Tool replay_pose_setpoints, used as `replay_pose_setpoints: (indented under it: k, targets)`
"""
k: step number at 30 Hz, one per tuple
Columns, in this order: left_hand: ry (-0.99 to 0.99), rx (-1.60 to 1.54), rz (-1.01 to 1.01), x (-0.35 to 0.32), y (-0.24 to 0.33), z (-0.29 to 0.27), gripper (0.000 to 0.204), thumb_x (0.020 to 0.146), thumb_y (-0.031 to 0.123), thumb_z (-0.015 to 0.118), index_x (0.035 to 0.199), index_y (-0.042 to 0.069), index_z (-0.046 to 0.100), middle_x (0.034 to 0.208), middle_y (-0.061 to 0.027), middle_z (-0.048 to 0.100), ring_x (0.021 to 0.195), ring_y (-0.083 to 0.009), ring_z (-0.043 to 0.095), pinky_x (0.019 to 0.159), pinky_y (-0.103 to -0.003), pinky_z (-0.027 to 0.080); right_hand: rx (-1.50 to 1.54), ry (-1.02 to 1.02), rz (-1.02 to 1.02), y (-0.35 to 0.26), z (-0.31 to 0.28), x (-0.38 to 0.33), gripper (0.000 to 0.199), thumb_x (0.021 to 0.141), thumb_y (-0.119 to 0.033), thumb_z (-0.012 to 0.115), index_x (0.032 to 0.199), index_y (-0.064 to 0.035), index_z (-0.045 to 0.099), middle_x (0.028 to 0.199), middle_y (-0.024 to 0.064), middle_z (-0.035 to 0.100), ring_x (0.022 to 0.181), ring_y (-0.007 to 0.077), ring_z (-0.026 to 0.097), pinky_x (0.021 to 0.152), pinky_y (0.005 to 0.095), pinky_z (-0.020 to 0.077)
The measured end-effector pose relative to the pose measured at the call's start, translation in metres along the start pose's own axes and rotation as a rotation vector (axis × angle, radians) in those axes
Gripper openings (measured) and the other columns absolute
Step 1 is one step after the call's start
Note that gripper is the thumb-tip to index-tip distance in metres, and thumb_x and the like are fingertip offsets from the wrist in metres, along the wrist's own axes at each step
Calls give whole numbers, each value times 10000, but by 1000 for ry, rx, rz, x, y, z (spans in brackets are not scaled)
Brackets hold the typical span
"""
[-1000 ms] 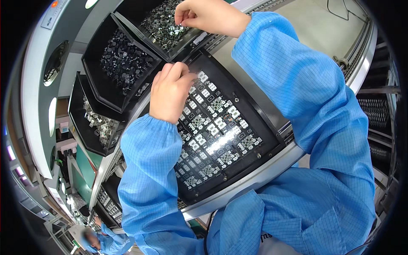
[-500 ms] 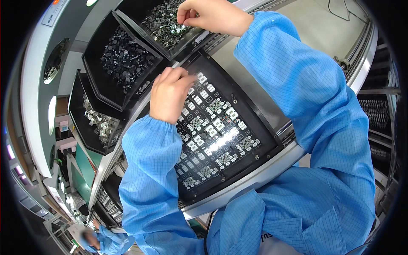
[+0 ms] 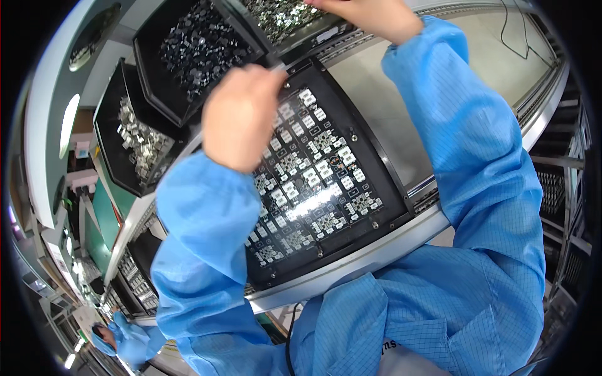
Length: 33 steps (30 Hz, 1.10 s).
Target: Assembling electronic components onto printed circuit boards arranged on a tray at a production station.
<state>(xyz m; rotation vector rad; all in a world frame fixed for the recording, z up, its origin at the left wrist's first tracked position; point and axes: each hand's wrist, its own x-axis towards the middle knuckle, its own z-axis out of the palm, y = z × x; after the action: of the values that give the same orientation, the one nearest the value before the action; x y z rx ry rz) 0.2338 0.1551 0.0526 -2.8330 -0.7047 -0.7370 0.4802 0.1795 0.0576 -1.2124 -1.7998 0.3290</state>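
Observation:
A black carrier tray (image 3: 384, 164) holding rows of small circuit boards (image 3: 316, 182) with white parts lies in front of me. My left hand (image 3: 241, 116), blurred by motion, hovers over the tray's upper left corner with its fingers curled together; I see nothing in them. My right hand (image 3: 370, 15) reaches to the top edge of the view, over a black bin of small silvery parts (image 3: 279, 15). Its fingertips are cut off by the frame. Both arms wear blue sleeves.
Two more black bins sit at the left, one with dark parts (image 3: 194, 44) and one with silvery parts (image 3: 135, 138). A silver rail (image 3: 376, 257) runs under the tray. A grey surface (image 3: 401, 100) with a cable (image 3: 520, 37) lies to the right. Another person in blue (image 3: 119, 341) is at the lower left.
My left hand has lifted off the boards and moved up toward the tray's upper left corner. My right hand stays over the top bin, shifted slightly further up.

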Motion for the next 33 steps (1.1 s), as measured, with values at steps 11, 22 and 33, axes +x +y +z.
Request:
replay_pose_setpoints:
  k: [11, 22, 33]
  targets:
    - [-525, 178, -216, 16, -100, 2, 273, 849, 102, 526, 1098, 37, 618, 956, -205, 643, 895, -354, 618, 804, -384, 496, 185, -527, -262, -63, 24, -101, 129, 753, 47, 621, 852, -33, 605, 848, 79, 595, 846, 258, 559, 745, 338, 465]
    - [-328, 161, -379, 23, -82, -13, 149, 690, 63, 616, 809, 40, 703, 761, -175, 656, 779, -294, 659, 706, -356, 523, 148, -508, -145, -60, 36, -130, 150, 698, 52, 648, 787, -60, 601, 810, 37, 598, 839, 222, 558, 765, 329, 454]
    - [-134, -867, -515, 7, -23, -47, 179, 796, -40, 568, 951, -23, 656, 897, -91, 643, 828, -158, 638, 758, -260, 526, 133, -465, -80, -63, 36, -135, 156, 684, 49, 640, 747, -79, 577, 778, 15, 577, 826, 201, 543, 788, 319, 415]
